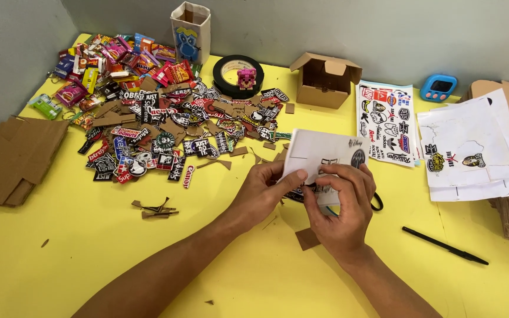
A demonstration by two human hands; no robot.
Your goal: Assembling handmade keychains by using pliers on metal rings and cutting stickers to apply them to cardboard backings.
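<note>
My left hand (264, 193) pinches the lower left edge of a white sticker sheet (318, 152) held over the yellow table (78, 253). My right hand (343, 206) grips the same sheet from below, its fingers curled over a small sticker near the sheet's bottom edge. Part of a black scissors handle (377, 202) shows behind my right hand. What lies under the hands is hidden.
A big pile of cut-out stickers on cardboard (172, 135) lies to the left, with colourful packets (107, 65) behind. At the back stand a paper bag (190, 29), a black tape roll (237, 75), a small cardboard box (324, 79). Sticker sheets (387, 121) and a black pen (443, 245) lie right.
</note>
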